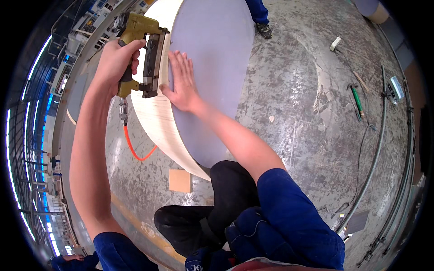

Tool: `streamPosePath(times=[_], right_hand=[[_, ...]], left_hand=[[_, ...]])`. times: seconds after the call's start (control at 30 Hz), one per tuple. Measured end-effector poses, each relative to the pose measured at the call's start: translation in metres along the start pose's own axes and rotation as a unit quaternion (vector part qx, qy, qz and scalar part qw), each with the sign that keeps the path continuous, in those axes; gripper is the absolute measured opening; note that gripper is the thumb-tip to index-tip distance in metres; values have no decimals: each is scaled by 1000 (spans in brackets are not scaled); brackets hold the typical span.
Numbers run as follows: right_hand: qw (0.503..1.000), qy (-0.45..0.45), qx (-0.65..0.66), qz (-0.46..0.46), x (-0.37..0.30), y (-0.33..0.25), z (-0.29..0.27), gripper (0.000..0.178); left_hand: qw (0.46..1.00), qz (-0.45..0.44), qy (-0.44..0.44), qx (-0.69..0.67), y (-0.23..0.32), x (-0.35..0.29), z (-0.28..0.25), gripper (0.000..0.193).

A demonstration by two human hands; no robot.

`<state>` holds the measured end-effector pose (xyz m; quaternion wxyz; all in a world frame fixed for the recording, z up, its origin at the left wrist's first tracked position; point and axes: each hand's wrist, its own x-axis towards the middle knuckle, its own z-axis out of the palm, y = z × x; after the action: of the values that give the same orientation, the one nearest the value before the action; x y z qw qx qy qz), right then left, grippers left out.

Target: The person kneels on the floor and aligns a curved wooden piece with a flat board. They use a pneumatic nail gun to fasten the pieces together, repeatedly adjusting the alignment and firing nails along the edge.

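My left hand is wrapped round the handle of an olive-yellow pneumatic nail gun. An orange air hose hangs from a metal coupling at the handle's end. The gun's dark magazine lies along a pale wooden band that curves round the edge of a large rounded panel with a lilac-grey face. Whether its nose touches the wood I cannot tell. Flat on the panel face, close to that edge, rests my right hand, fingers stretched out and holding nothing.
A small tan block lies on the floor near my knees. To the right are a green-handled hammer, a white power socket with its cable, and a long grey hose. Another person's shoe shows beyond the panel.
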<state>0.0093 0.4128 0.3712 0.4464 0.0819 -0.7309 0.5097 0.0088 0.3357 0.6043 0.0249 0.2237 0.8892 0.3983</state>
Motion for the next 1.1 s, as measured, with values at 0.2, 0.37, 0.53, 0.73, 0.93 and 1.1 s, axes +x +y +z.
streamPosePath(times=[0.2,0.37,0.53,0.73,0.93,1.1], right_hand=[[1000,1,3,3,-1,-2,0,97],[1000,-1,9,8,0,-3,-1,98],[1000,5,10,7,-1,-1,1,97],[1000,13,11,4,-2,-1,3,98],[1000,13,19,2,-1,2,6,99],[999,11,39,16,-3,9,4,102]], left_hand=[[1000,4,3,17,5,-1,1,26],[1000,-5,1,28,5,2,-1,28],[1000,-1,3,26,4,2,-1,28],[1000,0,-9,30,8,-1,1,28],[999,9,32,35,4,-13,-6,28],[997,17,69,29,-22,-81,-14,27]])
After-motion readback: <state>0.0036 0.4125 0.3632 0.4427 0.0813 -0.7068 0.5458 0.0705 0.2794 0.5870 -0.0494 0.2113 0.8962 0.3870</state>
